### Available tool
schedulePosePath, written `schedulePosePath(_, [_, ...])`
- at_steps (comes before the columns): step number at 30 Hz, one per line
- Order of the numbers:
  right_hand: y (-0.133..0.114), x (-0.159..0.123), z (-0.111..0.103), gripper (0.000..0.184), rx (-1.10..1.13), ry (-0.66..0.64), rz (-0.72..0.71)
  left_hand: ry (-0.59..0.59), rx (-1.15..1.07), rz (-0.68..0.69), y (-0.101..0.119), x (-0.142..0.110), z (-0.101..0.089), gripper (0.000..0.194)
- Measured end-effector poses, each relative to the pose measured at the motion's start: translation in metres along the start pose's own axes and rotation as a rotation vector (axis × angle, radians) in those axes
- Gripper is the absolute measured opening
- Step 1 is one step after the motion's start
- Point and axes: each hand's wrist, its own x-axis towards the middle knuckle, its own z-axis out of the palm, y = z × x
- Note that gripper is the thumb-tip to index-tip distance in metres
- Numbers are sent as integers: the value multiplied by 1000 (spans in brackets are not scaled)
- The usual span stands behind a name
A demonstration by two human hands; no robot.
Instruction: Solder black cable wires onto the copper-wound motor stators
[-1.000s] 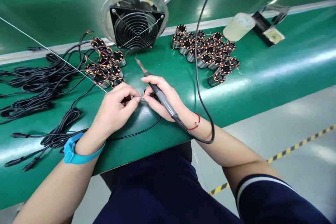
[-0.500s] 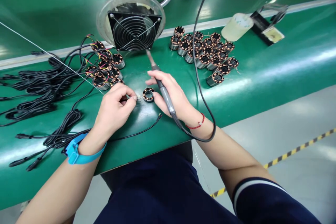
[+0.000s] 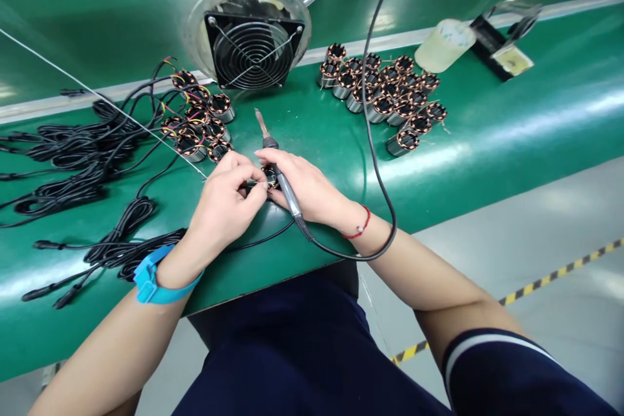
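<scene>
Table (image 3: 322, 127): green colour
Soldering iron (image 3: 287, 192): grey and black handle, brownish tip
Motor cores (image 3: 383, 107): coppery top, silver side
Cables (image 3: 63, 143): black
Wrist strap (image 3: 147, 281): bright blue
Bracelet (image 3: 358, 229): red
Floor tape (image 3: 560, 272): yellow-black stripes
Sleeve (image 3: 507, 370): navy, with white band

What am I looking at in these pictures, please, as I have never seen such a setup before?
There is no robot here: a person's bare left hand and right hand each serve as a grip. One camera, worn on the head, looks forward and down.

The right hand holds a soldering iron, tip pointing away. The left thumb and finger are pinched beside a small copper-wound ring, partly hidden; what they pinch is too small to tell.

On the green bench lie black cables to the left, and a cluster of copper-wound cylinders to the right. A round fan faces the hands.
</scene>
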Motion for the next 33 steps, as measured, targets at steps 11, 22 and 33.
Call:
schedulePosePath(11, [-30, -53, -17, 39, 78, 462, 75, 7, 32, -50, 1, 6, 3, 10])
schedulePosePath(22, [-30, -67, -9, 24, 211, 583, 81, 32, 22, -66, 0, 6, 5, 11])
schedulePosePath(33, [-29, -68, -7, 24, 229, 617, 71, 59, 26, -43, -2, 7, 5, 13])
